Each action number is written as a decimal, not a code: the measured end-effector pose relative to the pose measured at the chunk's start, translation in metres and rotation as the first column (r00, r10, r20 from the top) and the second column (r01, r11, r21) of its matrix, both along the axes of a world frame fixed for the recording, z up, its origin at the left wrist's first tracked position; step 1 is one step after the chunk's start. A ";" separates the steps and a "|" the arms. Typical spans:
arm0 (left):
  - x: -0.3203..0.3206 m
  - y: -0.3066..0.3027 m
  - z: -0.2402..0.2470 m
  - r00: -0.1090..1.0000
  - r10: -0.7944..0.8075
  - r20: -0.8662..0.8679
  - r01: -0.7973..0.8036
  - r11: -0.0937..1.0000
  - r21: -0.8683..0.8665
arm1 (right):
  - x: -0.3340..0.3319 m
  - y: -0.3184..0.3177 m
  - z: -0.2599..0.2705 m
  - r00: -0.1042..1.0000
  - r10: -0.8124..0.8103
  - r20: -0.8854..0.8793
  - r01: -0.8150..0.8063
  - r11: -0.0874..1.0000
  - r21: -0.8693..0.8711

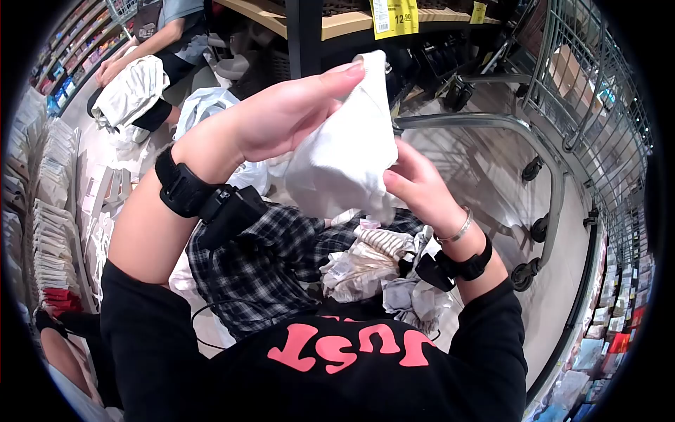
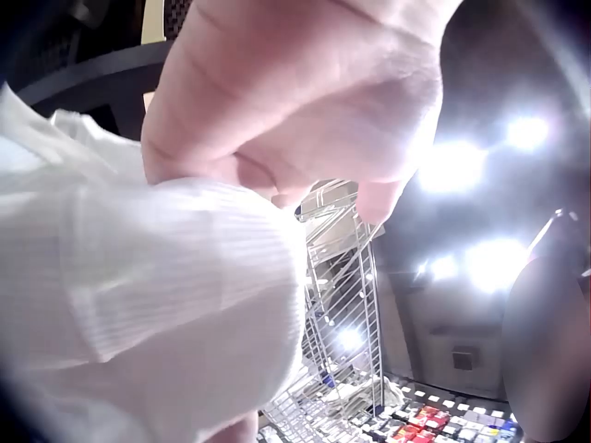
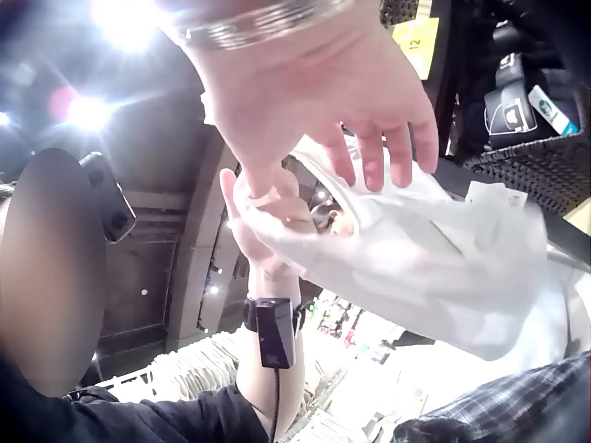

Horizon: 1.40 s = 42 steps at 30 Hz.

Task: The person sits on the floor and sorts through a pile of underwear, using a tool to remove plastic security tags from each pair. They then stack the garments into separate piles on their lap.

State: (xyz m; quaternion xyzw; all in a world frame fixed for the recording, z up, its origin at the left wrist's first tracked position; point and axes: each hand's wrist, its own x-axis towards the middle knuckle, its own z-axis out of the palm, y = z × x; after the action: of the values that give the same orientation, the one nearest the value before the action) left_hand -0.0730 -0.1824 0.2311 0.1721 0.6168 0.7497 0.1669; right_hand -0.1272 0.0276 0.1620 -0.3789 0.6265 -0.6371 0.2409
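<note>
In the head view, a white garment (image 1: 344, 158) with a ribbed edge hangs between both raised hands. My left hand (image 1: 285, 116) grips its upper edge, thumb along the top. The left wrist view shows that hand (image 2: 305, 101) bent over the ribbed white cloth (image 2: 175, 286). My right hand (image 1: 420, 184) pinches the garment's right side, its thumb in front and most fingers hidden behind. In the right wrist view, the right hand's fingers (image 3: 372, 157) lie over the cloth (image 3: 443, 268), which stands open at one end. A plaid garment (image 1: 260, 260) lies across the lap below.
Crumpled beige and striped clothes (image 1: 373, 260) are heaped beside the plaid garment. A metal shopping cart (image 1: 506, 126) stands at the right. Ahead is a shelf with a yellow price tag (image 1: 404, 20). Stacked garments (image 1: 53, 243) line the left. Another person's forearm (image 1: 151, 46) shows behind white cloth.
</note>
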 end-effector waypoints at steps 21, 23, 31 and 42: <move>0.065 0.001 -0.035 0.996 -0.058 -0.075 0.030 0.943 -0.332 | -0.005 0.003 0.019 0.723 0.609 0.326 -0.281 0.690 -0.667; 0.063 -0.007 -0.062 0.944 -0.098 0.315 0.263 0.799 -0.541 | -0.012 0.012 -0.005 0.742 0.504 0.443 -0.195 0.794 -0.576; 0.080 -0.008 -0.124 0.943 0.114 0.312 -0.147 0.986 0.085 | -0.005 0.093 -0.022 0.917 -0.135 0.375 -0.022 0.922 0.386; 0.052 0.046 -0.088 0.998 0.050 -0.049 -0.039 0.978 0.203 | 0.029 0.198 0.023 0.849 -0.529 0.011 0.515 0.823 -0.240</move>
State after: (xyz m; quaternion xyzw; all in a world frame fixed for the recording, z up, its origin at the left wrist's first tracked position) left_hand -0.0214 -0.1360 0.1431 0.1945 0.5455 0.8071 0.1151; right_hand -0.0987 0.2252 0.1851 -0.2366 0.6332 -0.7369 -0.0067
